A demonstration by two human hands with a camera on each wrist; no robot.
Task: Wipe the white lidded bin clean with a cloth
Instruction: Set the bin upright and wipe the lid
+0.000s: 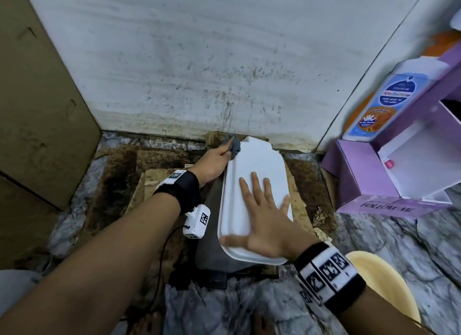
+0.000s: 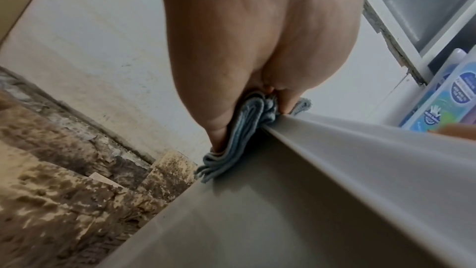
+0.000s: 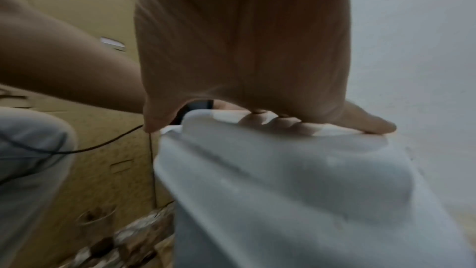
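Observation:
A white lidded bin (image 1: 259,167) with a grey body stands on stained cardboard near the wall. My right hand (image 1: 264,217) lies flat on the lid, fingers spread and straight, also seen pressing the lid (image 3: 296,170) from the right wrist view. My left hand (image 1: 217,160) grips a folded grey-blue cloth (image 1: 233,145) at the lid's far left corner. In the left wrist view the cloth (image 2: 239,136) is bunched between my fingers and the lid's edge (image 2: 335,150).
A brown cardboard box (image 1: 42,97) stands at the left. A purple open box (image 1: 389,180) with a blue-and-white bottle (image 1: 389,102) sits at the right. A yellow basin (image 1: 389,284) is at the lower right. The soiled white wall (image 1: 199,72) is right behind the bin.

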